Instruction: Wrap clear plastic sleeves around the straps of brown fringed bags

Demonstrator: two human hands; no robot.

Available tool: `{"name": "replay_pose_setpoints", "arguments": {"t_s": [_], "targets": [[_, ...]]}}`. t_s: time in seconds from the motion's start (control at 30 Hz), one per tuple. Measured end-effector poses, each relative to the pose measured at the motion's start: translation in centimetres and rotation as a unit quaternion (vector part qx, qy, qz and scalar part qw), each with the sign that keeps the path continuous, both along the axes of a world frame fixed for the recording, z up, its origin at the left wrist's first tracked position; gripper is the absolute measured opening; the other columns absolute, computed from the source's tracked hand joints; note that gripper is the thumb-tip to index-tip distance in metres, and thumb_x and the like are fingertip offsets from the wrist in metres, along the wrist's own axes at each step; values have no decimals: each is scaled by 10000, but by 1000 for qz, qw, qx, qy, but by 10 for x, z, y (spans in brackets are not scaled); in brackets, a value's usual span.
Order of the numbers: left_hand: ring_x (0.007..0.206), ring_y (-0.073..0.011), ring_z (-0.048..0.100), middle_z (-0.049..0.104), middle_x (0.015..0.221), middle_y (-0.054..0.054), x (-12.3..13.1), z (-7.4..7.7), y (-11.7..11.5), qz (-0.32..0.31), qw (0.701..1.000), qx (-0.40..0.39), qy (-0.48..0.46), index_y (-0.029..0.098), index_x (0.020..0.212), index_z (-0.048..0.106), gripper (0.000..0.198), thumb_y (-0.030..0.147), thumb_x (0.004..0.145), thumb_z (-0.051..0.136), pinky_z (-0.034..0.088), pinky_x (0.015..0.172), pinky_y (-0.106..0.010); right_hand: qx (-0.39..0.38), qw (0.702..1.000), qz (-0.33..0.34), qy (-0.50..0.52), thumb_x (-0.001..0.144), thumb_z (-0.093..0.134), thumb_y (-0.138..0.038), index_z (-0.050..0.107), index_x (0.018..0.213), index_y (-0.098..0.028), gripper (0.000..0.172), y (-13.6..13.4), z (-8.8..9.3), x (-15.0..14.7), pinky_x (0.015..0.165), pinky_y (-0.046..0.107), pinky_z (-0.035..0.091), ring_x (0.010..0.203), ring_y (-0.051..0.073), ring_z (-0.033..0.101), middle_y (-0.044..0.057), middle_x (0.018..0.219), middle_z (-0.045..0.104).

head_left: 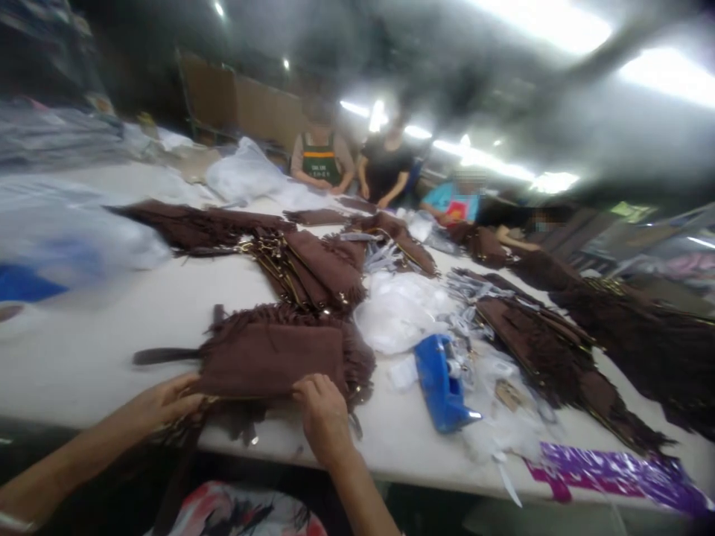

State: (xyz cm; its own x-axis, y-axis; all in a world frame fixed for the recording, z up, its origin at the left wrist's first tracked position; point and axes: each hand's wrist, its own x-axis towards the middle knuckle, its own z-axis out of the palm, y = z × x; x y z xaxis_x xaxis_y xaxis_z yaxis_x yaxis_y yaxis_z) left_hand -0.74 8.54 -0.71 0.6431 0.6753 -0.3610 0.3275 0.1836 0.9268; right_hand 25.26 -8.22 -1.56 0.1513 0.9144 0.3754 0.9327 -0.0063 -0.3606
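Holding with left hand (167,402) and right hand (324,417), fingers closed on the near edge of one brown fringed bag (273,357) at the table (89,350) front, with piles of same bags (313,272) behind, seemingly many left.

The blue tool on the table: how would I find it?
Start at the long white table. Right of the brown fringed bag under the person's two hands lies the blue tool, among white plastic bags. It is the only bright blue hard thing there.
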Motion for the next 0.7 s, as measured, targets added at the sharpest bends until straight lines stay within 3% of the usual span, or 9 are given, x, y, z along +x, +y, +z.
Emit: {"name": "replay_pose_setpoints", "arguments": {"t_s": [0.13,0.27,0.37,0.47,0.6,0.7], "targets": [[690,-225,578,694,784,12,2,-28,15,-26,998,35,37,263,914,685,310,509,727,709,461,618,-300,31,987,-154,-26,963,438,-213,579,1044,-239,165,-39,-6,67,866,278,456,985,162,570,32,1029,636],[586,-178,519,636,693,5,18,-40,20,-7,997,68,44,210,853,666,356,535,713,709,435,559,-274,33,957,-279,-74,972,358,-248,515,1236,-101,341,-75,-34,139,922,435,438,1105,274,541,188,1167,613],[588,-161,518,613,679,5,29,-30,14,20,996,70,52,183,849,642,382,538,721,705,427,552,-258,16,952,-284,-111,947,320,-153,521,1261,-66,383,-89,-58,163,956,442,416,1163,287,528,218,1232,597],[608,-153,534,617,700,9,34,-13,3,35,997,57,48,175,845,632,396,538,711,714,433,560,-247,3,957,-256,-137,890,312,-46,609,1164,-99,408,-93,-71,166,936,423,422,1130,286,558,196,1193,630],[653,-175,576,659,747,-10,36,1,-7,59,996,59,43,171,850,659,455,576,659,737,454,568,-252,4,957,-249,-151,903,336,-77,637,1096,-117,360,-93,-75,167,864,429,440,1007,300,594,187,1059,666],[720,-212,616,683,758,-23,33,2,-9,84,992,81,58,171,823,671,461,592,647,739,486,635,-279,28,948,-272,-165,956,360,-190,587,1174,-110,324,-95,-77,173,889,417,426,1057,295,570,177,1093,655]]}}
